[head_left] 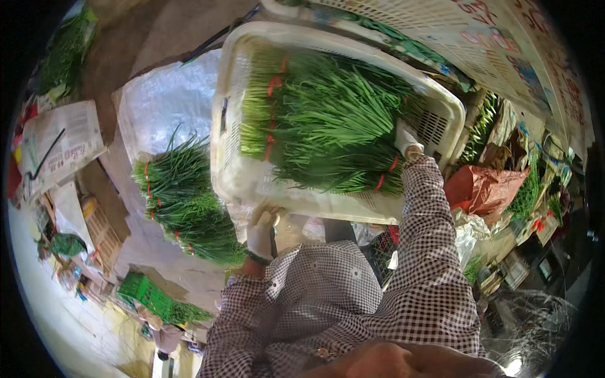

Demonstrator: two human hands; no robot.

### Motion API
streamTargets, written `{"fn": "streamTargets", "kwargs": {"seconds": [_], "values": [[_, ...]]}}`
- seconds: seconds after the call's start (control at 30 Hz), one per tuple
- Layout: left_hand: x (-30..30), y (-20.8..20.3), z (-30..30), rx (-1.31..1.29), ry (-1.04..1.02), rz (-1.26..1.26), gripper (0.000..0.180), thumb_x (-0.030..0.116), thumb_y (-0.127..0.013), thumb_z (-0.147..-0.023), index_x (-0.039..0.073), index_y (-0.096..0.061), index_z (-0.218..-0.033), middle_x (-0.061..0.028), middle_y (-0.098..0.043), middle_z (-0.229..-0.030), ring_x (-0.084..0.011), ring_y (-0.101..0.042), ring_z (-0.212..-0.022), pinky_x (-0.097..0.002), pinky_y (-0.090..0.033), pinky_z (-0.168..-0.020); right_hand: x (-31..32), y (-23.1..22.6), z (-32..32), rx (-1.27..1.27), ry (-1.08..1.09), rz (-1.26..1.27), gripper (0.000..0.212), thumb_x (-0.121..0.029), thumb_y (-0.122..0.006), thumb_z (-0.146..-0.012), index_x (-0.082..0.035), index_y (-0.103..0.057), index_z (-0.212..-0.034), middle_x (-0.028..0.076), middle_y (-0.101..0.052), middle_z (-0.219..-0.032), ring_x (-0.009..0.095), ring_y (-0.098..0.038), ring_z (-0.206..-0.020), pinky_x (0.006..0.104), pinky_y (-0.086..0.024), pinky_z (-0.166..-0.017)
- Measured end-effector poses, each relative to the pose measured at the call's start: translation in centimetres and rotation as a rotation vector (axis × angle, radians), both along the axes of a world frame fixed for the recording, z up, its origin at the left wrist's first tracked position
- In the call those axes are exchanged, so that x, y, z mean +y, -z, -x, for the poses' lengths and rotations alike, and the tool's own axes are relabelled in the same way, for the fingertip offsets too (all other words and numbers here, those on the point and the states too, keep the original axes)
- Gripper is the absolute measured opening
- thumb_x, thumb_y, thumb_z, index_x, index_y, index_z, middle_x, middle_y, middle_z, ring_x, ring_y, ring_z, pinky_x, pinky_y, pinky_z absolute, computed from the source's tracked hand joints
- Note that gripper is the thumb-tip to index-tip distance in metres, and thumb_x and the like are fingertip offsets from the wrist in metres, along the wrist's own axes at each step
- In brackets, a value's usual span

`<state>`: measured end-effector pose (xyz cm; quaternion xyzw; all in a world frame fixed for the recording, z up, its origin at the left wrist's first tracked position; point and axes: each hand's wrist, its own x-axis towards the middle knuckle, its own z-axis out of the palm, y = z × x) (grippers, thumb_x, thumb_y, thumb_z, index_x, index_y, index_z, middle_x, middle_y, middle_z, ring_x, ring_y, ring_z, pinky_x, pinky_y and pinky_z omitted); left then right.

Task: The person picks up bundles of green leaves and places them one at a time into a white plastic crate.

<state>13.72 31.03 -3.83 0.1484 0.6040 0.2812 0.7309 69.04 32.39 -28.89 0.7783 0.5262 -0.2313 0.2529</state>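
Note:
A white plastic crate (222, 142) lies in front of me, holding several bundles of long green chives (340, 113) tied with red bands. The pale stalk ends line up at its left side; other bundles lie with their tied ends to the right. My right hand (406, 137), in a white glove, reaches inside the crate's right part and is closed at the end of a bundle; its fingers are partly hidden. My left hand (261, 232), gloved too with bare fingertips, is curled at the crate's near rim.
More tied chives (183, 201) lie left of the crate, beside a translucent plastic sheet (167, 97). A red bag (485, 189) stands at the right, and another large crate (435, 28) rises at the far side. Lower left are a green crate (146, 295) and a person (167, 339).

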Motion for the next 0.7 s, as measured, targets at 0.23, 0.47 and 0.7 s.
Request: {"fn": "streamTargets", "kwargs": {"seconds": [0.23, 0.47, 0.7], "values": [[-1.0, -1.6, 4.9, -0.015, -0.125, 0.234, 0.05, 0.018, -0.063, -0.093, -0.001, -0.048, -0.137, -0.0165, -0.057, -0.132, -0.0242, -0.056, -0.121, -0.0348, -0.045, -0.104, 10.7, -18.7, 17.2, -0.168, -0.145, 0.261, 0.034, -0.017, -0.063, -0.088, -0.011, -0.062, -0.122, 0.01, -0.068, -0.113, 0.031, -0.065, -0.104, 0.0399, -0.052, -0.09], [-2.3, 7.1, 15.0, 0.465, -0.346, 0.083, 0.026, 0.002, -0.058, -0.09, 0.004, -0.064, -0.116, -0.0091, -0.065, -0.104, -0.0166, -0.062, -0.093, -0.0315, -0.052, -0.082, 18.3, -26.0, 49.7, 1.013, -0.724, -0.663, 0.023, -0.015, -0.065, -0.086, -0.008, -0.065, -0.108, 0.009, -0.062, -0.115, 0.031, -0.055, -0.113, 0.0428, -0.042, -0.099], [-0.6, 20.8, 35.4, 0.961, -0.496, 0.013, 0.022, 0.002, -0.053, -0.092, 0.003, -0.07, -0.106, -0.0064, -0.071, -0.099, -0.0122, -0.063, -0.086, -0.0252, -0.049, -0.078, 16.6, -15.6, 57.2, 0.481, -0.936, -0.269, 0.041, -0.044, -0.047, -0.097, -0.011, -0.069, -0.089, 0.011, -0.069, -0.082, 0.029, -0.065, -0.068, 0.0444, -0.05, -0.06]]}}
